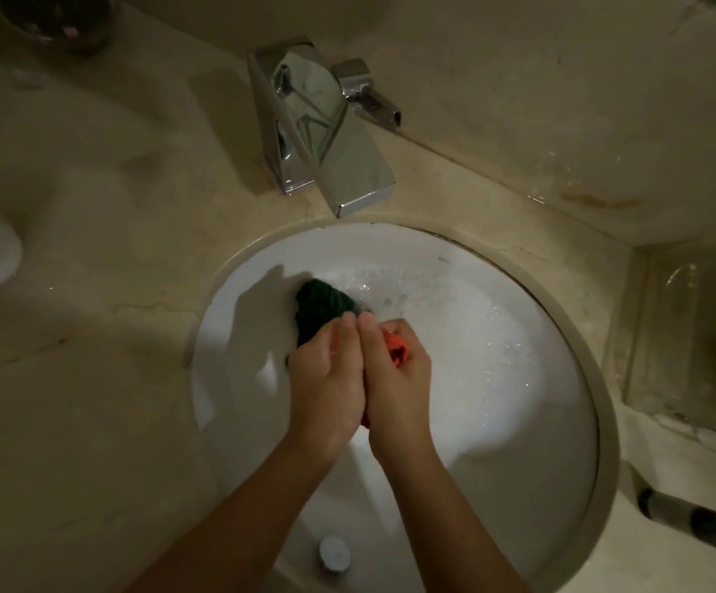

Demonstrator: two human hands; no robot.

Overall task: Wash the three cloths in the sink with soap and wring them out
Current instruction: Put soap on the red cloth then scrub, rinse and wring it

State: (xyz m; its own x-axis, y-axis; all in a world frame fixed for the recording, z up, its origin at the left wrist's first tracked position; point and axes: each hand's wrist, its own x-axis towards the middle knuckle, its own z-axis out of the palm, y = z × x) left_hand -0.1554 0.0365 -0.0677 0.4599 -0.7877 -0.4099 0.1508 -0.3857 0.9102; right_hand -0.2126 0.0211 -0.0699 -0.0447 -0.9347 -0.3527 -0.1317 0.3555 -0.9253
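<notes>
An orange cloth (398,350) is pressed between my left hand (326,378) and my right hand (396,385), which are held palm to palm over the round white sink (561,421). Only small orange bits show between the fingers. A dark green cloth (322,308) lies in the basin just beyond my left hand, partly hidden by it. Soapy bubbles (433,293) float on the water at the back of the basin. A third cloth is not visible.
A chrome faucet (326,134) stands behind the sink on the beige stone counter (91,336). A clear glass tray (689,348) sits at the right, a dark bottle (698,520) lies near the right rim, and a small white cap (334,552) rests at the front edge.
</notes>
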